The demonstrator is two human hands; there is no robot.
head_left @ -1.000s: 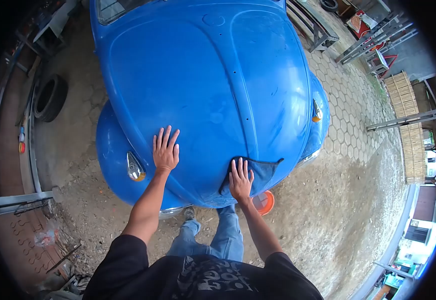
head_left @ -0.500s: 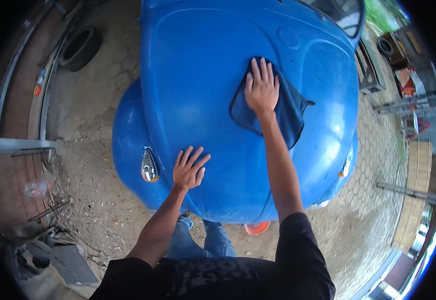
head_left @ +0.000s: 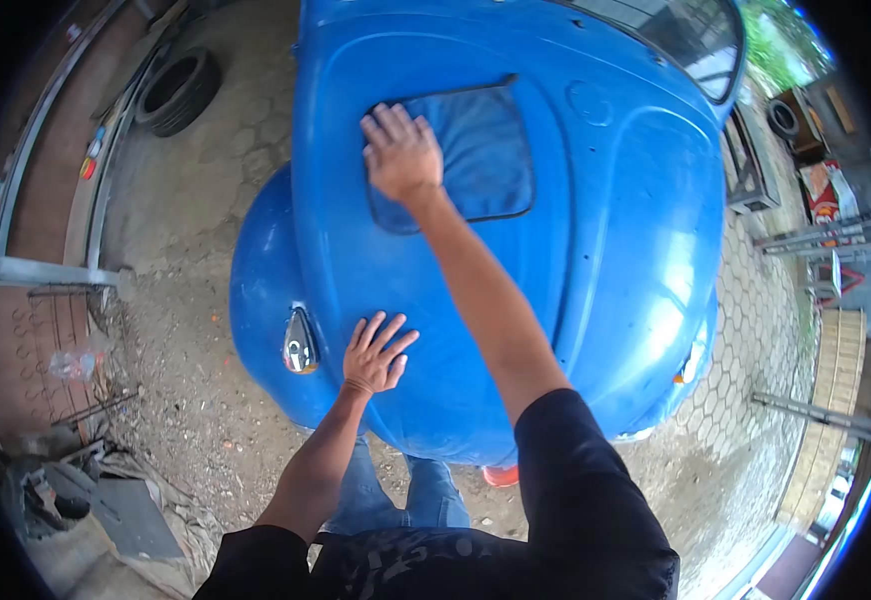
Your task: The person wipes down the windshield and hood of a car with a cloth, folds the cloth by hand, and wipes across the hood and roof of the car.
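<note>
A blue car body with a rounded hood (head_left: 446,300) fills the middle of the head view. Spread on its upper part is a dark cloth (head_left: 481,150) with a black edge. My right hand (head_left: 403,155) lies flat on the cloth's left side, fingers stretched out and pressing it to the paint. Lower down and to the left, my left hand (head_left: 377,352) rests flat on the bare hood with its fingers spread, holding nothing. Close to that hand, on the fender, sits a chrome turn signal lamp (head_left: 300,343).
A loose tire (head_left: 178,92) lies on the ground at upper left. Part of a red-orange container (head_left: 501,476) shows below the car's front. Metal posts (head_left: 41,270) stand along the left side, and wooden slats (head_left: 824,420) are at the right. The windshield (head_left: 691,45) is at the top right.
My right hand has swept the cloth leftward and slightly up across the hood, and the cloth now lies more spread out. My left hand stays in nearly the same place.
</note>
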